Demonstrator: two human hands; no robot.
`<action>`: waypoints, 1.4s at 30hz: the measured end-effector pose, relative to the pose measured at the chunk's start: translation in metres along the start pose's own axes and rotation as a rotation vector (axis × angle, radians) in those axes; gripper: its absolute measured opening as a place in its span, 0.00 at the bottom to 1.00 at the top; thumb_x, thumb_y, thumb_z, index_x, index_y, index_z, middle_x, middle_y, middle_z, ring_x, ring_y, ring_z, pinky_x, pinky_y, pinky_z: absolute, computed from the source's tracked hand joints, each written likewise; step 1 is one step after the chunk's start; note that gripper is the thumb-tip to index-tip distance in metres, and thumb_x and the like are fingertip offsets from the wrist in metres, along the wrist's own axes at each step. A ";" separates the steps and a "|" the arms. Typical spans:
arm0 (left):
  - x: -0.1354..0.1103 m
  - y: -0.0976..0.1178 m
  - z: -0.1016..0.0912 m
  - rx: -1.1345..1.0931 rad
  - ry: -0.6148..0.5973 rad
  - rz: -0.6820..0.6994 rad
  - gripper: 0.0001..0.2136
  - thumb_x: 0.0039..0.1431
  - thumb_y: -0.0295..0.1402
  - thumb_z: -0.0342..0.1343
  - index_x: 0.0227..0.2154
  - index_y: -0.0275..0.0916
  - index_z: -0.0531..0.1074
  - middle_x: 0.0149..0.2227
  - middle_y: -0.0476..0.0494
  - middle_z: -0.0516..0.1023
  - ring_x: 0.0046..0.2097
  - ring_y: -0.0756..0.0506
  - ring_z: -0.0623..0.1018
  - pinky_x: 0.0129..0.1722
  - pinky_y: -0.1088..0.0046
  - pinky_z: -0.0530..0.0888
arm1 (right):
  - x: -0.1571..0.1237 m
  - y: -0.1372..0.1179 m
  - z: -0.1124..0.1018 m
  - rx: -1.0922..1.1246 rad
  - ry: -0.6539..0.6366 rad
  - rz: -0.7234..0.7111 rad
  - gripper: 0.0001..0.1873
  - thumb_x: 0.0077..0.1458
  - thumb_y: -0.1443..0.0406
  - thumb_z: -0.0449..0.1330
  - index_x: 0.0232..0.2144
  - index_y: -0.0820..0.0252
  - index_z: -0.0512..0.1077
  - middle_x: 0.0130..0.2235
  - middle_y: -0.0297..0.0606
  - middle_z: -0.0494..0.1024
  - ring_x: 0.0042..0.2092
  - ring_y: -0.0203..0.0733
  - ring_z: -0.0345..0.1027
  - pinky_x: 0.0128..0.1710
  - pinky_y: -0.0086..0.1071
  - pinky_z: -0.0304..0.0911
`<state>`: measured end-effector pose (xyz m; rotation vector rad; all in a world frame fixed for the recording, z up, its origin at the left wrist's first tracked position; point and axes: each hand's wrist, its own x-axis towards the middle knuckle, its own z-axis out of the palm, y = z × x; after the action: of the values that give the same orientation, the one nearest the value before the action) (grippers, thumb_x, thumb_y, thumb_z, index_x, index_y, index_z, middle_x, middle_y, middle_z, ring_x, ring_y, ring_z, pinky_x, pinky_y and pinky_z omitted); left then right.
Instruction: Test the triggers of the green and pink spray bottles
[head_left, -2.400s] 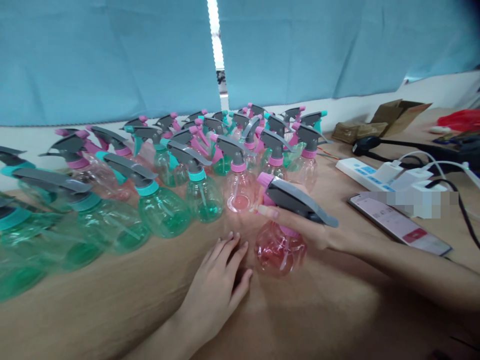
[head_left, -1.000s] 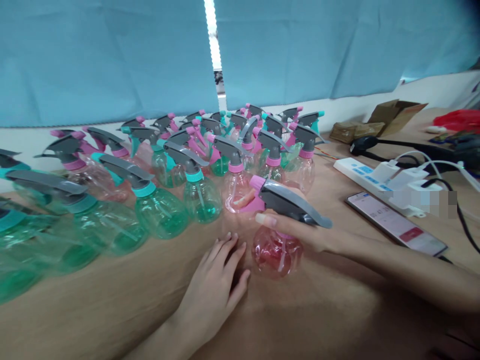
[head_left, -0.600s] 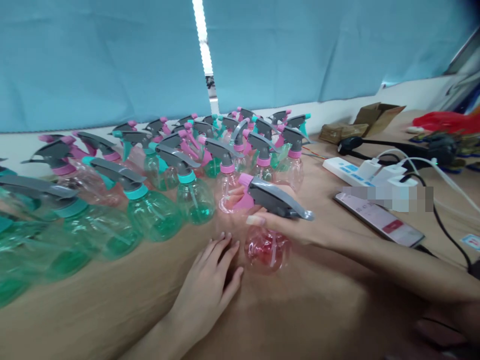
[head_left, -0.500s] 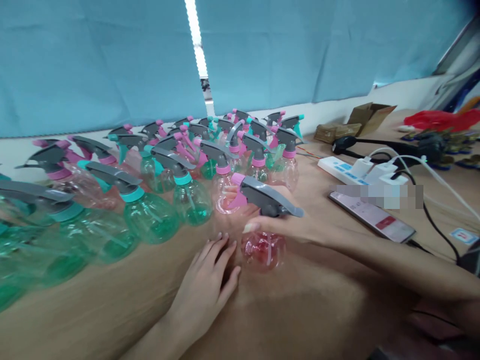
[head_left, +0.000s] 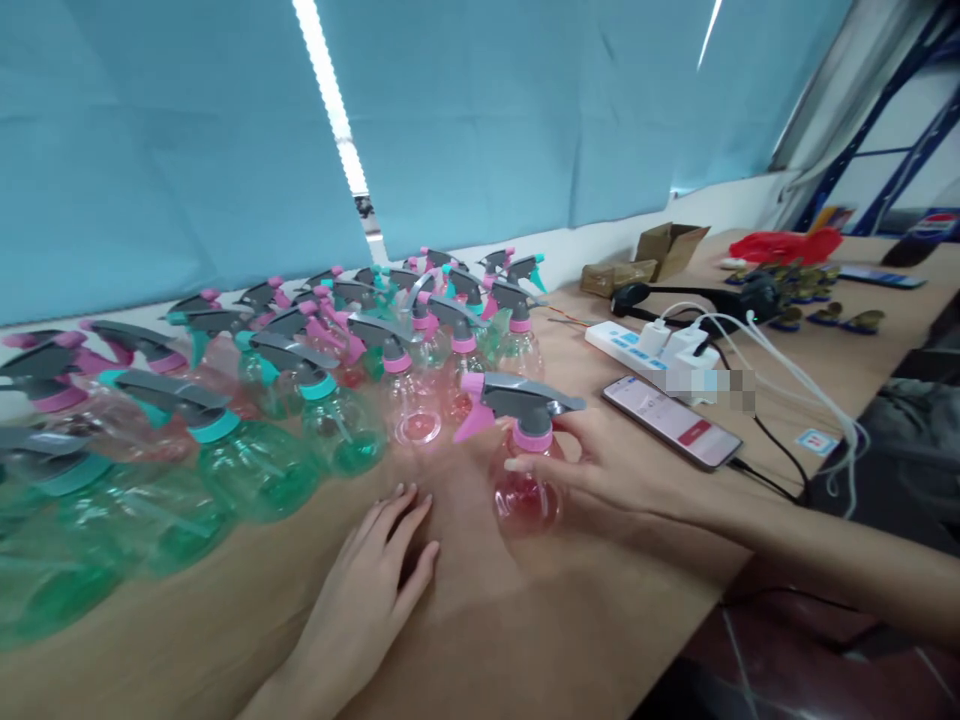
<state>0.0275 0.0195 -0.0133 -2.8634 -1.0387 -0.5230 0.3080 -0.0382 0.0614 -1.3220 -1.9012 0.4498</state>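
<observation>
My right hand (head_left: 574,462) is wrapped round the body of a pink spray bottle (head_left: 525,500), just under its pink collar. The bottle stands upright with its grey and pink trigger head pointing left. Some of its far side is hidden by my fingers. My left hand (head_left: 371,565) rests flat on the table (head_left: 480,640), fingers stretched and a little apart, holding nothing. Beyond it stand a green spray bottle (head_left: 341,432) with a turquoise collar and a clear pink spray bottle (head_left: 412,405).
Several more green bottles (head_left: 259,470) and pink ones crowd the left and back. To the right lie a phone (head_left: 667,420), a white power strip (head_left: 622,345) with plugs and cables, and a black headset (head_left: 682,303). Farther back are a cardboard box (head_left: 670,250) and red plastic (head_left: 787,245).
The view has swung to the right. My right hand has shifted from the neck of the pink spray bottle down to its body. My left hand stays flat on the table.
</observation>
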 end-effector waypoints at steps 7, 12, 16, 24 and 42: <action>0.006 0.007 0.004 -0.009 0.072 -0.022 0.16 0.66 0.37 0.45 0.54 0.40 0.65 0.55 0.39 0.70 0.55 0.38 0.71 0.53 0.55 0.69 | -0.005 0.052 -0.037 -0.061 0.248 -0.010 0.15 0.55 0.53 0.58 0.32 0.60 0.71 0.35 0.37 0.75 0.37 0.42 0.68 0.36 0.34 0.61; 0.024 0.023 0.015 -0.015 0.095 0.040 0.16 0.65 0.37 0.47 0.54 0.42 0.65 0.54 0.40 0.71 0.54 0.38 0.72 0.51 0.55 0.71 | 0.019 0.083 -0.070 -0.200 0.409 0.081 0.18 0.54 0.51 0.57 0.25 0.60 0.66 0.25 0.34 0.68 0.28 0.39 0.61 0.28 0.33 0.55; 0.043 0.039 0.022 -0.041 0.084 0.065 0.16 0.65 0.36 0.48 0.54 0.41 0.65 0.55 0.39 0.71 0.54 0.38 0.72 0.50 0.56 0.72 | 0.043 0.111 -0.085 -0.213 0.496 0.100 0.15 0.55 0.54 0.57 0.30 0.61 0.68 0.29 0.38 0.72 0.31 0.41 0.64 0.31 0.34 0.55; 0.075 0.061 0.033 -0.064 0.031 0.126 0.16 0.65 0.34 0.48 0.53 0.36 0.66 0.55 0.35 0.71 0.56 0.36 0.70 0.52 0.53 0.70 | 0.082 0.152 -0.075 -0.201 0.525 0.127 0.17 0.55 0.52 0.56 0.30 0.61 0.67 0.30 0.40 0.73 0.30 0.40 0.64 0.32 0.33 0.55; 0.123 0.084 0.052 -0.155 -0.038 0.181 0.16 0.63 0.30 0.48 0.53 0.37 0.65 0.56 0.35 0.69 0.58 0.36 0.67 0.54 0.52 0.67 | 0.100 0.164 -0.057 -0.253 0.509 0.117 0.19 0.57 0.49 0.53 0.34 0.61 0.66 0.35 0.43 0.74 0.38 0.46 0.69 0.41 0.36 0.59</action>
<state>0.1839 0.0385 -0.0156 -3.0736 -0.7638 -0.5601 0.4382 0.1104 0.0296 -1.5410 -1.4905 -0.0786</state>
